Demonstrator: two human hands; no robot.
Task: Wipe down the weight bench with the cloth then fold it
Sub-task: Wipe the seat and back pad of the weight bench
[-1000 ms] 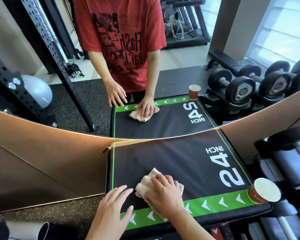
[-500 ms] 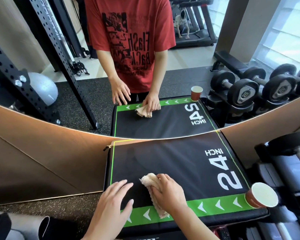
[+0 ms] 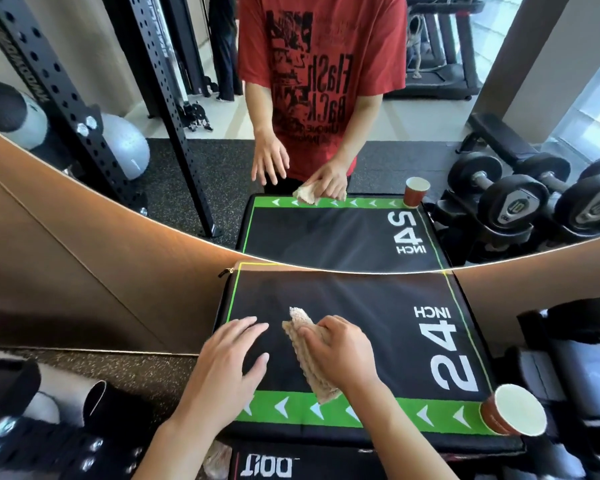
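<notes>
The bench is a black padded box (image 3: 361,306) with green arrow trim and "24 INCH" printed in white, pushed against a wall mirror. A beige cloth (image 3: 309,362), bunched into a long narrow strip, lies on its near left part. My right hand (image 3: 340,351) grips the cloth with curled fingers, covering its right side. My left hand (image 3: 229,358) hovers flat with straight spread fingers over the box's left edge, apart from the cloth.
A red paper cup (image 3: 513,410) stands on the box's near right corner. Dumbbells (image 3: 568,358) lie to the right. The mirror (image 3: 84,188) reflects me, a black rack (image 3: 66,98), a grey ball and more dumbbells. Black gear sits at the lower left.
The cloth has gone from spread under my right palm to a gathered narrow strip gripped by that hand. My left hand has stayed near the left edge, fingers spread.
</notes>
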